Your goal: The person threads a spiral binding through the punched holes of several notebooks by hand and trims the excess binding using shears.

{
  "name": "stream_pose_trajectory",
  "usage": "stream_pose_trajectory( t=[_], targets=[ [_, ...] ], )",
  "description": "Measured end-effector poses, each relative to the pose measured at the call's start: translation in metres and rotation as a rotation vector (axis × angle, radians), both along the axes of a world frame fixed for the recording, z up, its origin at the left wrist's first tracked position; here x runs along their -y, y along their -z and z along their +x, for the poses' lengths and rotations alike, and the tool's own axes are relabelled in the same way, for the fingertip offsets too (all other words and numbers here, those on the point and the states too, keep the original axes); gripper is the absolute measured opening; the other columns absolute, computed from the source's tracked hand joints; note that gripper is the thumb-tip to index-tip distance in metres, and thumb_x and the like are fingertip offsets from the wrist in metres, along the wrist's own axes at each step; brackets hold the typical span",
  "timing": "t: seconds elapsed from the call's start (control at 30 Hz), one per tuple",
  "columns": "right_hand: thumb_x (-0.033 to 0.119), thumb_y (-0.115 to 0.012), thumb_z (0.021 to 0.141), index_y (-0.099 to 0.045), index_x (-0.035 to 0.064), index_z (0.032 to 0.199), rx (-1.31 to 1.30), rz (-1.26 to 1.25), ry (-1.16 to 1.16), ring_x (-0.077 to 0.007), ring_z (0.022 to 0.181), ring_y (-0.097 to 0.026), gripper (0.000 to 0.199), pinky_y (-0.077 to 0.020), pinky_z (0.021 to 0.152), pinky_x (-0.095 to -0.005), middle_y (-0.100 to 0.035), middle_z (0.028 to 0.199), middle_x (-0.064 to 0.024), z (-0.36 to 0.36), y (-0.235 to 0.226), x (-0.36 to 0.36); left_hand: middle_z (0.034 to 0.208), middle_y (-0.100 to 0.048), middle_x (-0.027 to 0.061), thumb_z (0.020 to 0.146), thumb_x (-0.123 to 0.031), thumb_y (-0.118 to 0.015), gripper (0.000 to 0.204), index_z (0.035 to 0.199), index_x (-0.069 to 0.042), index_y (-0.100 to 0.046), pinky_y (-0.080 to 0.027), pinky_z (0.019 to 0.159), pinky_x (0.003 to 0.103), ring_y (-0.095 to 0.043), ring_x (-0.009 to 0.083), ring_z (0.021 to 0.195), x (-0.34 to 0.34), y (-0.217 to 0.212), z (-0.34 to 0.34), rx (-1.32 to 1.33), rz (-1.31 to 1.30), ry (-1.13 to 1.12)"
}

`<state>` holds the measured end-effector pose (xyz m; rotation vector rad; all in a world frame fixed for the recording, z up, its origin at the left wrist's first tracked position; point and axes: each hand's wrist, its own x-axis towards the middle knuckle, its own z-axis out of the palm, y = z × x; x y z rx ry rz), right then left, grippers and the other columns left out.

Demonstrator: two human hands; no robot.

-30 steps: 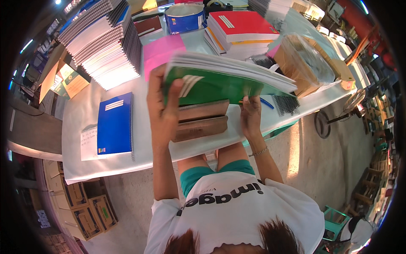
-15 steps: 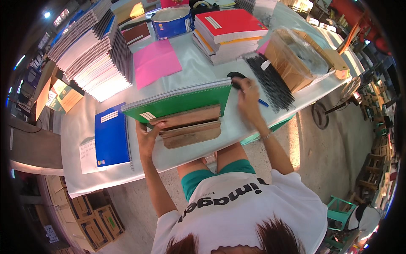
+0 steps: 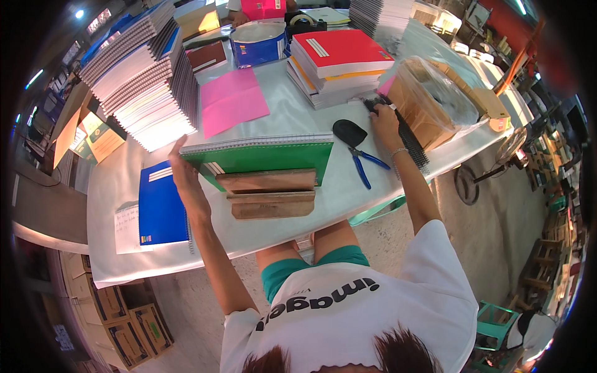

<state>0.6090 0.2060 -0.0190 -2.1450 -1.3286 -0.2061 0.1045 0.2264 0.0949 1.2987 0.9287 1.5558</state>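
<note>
A green spiral notebook lies on the grey table, leaning on a stepped wooden block at the near edge. My left hand grips the notebook's left edge, thumb pointing up. My right hand reaches far right and closes on a row of black binding coils beside a plastic-wrapped brown box. Blue-handled pliers lie between the notebook and my right hand.
A blue notebook lies at the left, a pink sheet behind the green one. Tall spiral notebook stacks fill the back left. A red-topped stack and a blue tub stand at the back.
The green notebook came down from in front of my chest onto the wooden block. My right hand let go of it and moved right to the black coils.
</note>
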Motion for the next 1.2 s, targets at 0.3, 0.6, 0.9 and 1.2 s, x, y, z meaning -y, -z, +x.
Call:
stream_pose_trajectory(
  t=[0.3, 0.6, 0.9, 1.2],
  targets=[
    [0.018, -0.069, 0.094, -0.077, -0.0001, 0.107, -0.052, 0.011, -0.121, -0.0385, 0.084, -0.072, 0.023, -0.0550, 0.081, -0.0427, -0.074, 0.094, -0.0253, 0.036, -0.040, -0.012, 0.120, -0.057, 0.0127, 0.111, -0.047, -0.039, 0.056, 0.132, -0.001, -0.063, -0.040, 0.104, 0.033, -0.054, 0.0209, 0.110, 0.005, -0.016, 0.012, -0.195, -0.070, -0.120],
    [0.017, -0.067, 0.099, -0.072, -0.0004, 0.124, -0.453, 0.059, -0.542, -0.0157, 0.087, -0.065, 0.031, -0.0526, 0.080, -0.0323, -0.076, 0.100, -0.0121, -0.075, -0.152, 0.060, 0.148, -0.048, 0.0140, 0.097, -0.040, -0.069, 0.046, 0.133, -0.011, -0.066, -0.013, 0.123, 0.060, -0.040, 0.0342, 0.144, 0.055, -0.023, 0.078, -0.792, 0.608, -0.495],
    [0.021, -0.068, 0.100, -0.073, 0.0028, 0.124, -0.706, 0.022, -0.775, -0.0074, 0.079, -0.052, 0.030, -0.0477, 0.076, -0.0247, -0.066, 0.092, 0.0012, -0.143, -0.185, 0.103, 0.145, -0.048, 0.0091, 0.080, -0.046, -0.083, 0.049, 0.112, -0.011, -0.068, 0.002, 0.121, 0.071, -0.031, 0.0336, 0.151, 0.074, -0.027, 0.145, -0.894, 0.584, -0.165],
    [0.015, -0.067, 0.100, -0.071, 0.0003, 0.117, -0.441, -0.035, -0.748, -0.0130, 0.091, -0.064, 0.023, -0.0518, 0.086, -0.0279, -0.073, 0.108, -0.0053, -0.156, -0.187, 0.114, 0.111, -0.060, 0.0046, 0.078, -0.038, -0.085, 0.039, 0.098, -0.010, -0.066, -0.002, 0.123, 0.065, -0.052, 0.0268, 0.123, 0.072, -0.024, 0.152, -0.908, 0.569, -0.210]
  ],
)
